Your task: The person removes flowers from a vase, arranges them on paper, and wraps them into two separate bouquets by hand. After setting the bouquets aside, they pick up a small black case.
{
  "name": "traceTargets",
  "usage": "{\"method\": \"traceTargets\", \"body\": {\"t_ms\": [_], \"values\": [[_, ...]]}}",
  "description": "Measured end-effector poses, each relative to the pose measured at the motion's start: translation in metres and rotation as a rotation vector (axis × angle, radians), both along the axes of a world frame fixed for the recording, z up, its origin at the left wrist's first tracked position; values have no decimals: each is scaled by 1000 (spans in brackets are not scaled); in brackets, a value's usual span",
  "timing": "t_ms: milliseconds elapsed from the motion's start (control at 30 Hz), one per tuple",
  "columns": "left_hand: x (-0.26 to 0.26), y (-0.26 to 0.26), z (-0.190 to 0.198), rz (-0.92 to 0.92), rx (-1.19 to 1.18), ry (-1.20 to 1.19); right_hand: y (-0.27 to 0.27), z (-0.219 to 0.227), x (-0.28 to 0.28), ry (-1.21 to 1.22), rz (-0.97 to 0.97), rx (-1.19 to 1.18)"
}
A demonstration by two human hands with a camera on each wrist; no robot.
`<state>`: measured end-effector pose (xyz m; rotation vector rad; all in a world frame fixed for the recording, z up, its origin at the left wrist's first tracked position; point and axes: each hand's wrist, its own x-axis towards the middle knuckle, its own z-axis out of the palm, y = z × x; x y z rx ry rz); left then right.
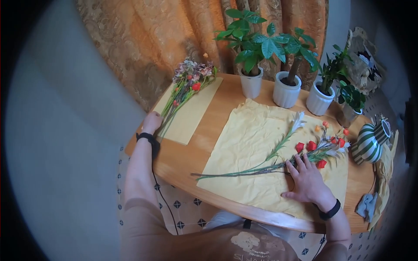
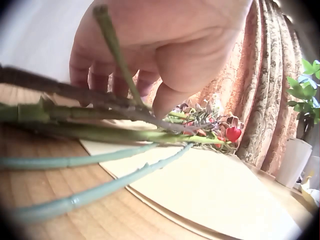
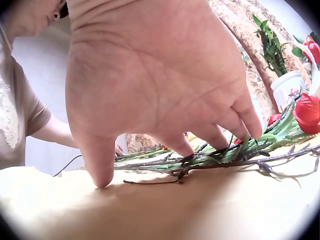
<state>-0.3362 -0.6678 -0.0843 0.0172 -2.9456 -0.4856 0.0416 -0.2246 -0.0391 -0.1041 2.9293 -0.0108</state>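
Observation:
At the table's left, my left hand (image 1: 152, 122) grips the lower stems of a bunch of purple and red flowers (image 1: 190, 74) lying on folded yellow paper (image 1: 191, 124). In the left wrist view, the thumb of the hand (image 2: 165, 50) meets the green and brown stems (image 2: 115, 132), with the other fingers behind them. My right hand (image 1: 308, 185) has its fingers spread, fingertips resting on stems of red and white flowers (image 1: 311, 145) laid across crinkled yellow paper (image 1: 244, 143). The right wrist view shows the thumb of this hand (image 3: 155, 80) touching the paper, apart from the stems (image 3: 225, 157).
Several potted plants in white pots (image 1: 287, 90) line the back edge of the wooden table (image 1: 202, 130). A green-and-white striped vase (image 1: 370, 143) lies tilted at the right, near a grey-blue cloth (image 1: 366, 206) and more yellow paper (image 1: 385, 174). Patterned curtains (image 1: 152, 39) hang behind.

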Motion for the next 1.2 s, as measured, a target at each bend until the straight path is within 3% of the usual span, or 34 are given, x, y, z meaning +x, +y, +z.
{"method": "traceTargets", "body": {"t_ms": [133,233,300,467,667,733,767,833,900,967,1200], "values": [[-1,6,-4,-4,-38,-13,-1,1,0,-20,-8,12],[-11,1,-10,13,-73,145,-2,1,0,-18,-14,-5],[-8,2,1,-4,-52,299,-2,1,1,-16,-14,-4],[8,13,38,46,-108,372,-2,-1,2,2,-16,-4],[2,6,67,2,20,565,-1,-2,4,17,-21,-16],[1,2,79,50,251,531,-1,-3,4,19,-22,-24],[-4,-7,80,46,251,534,0,-4,4,23,-25,-26],[-16,-24,79,-61,503,517,0,-6,5,29,-25,-37],[10,-17,98,-122,640,453,0,-6,5,38,-27,-42],[44,-6,117,-71,874,323,1,-7,6,48,-30,-47],[136,19,141,-314,1039,302,3,-9,7,63,-18,-27]]}}
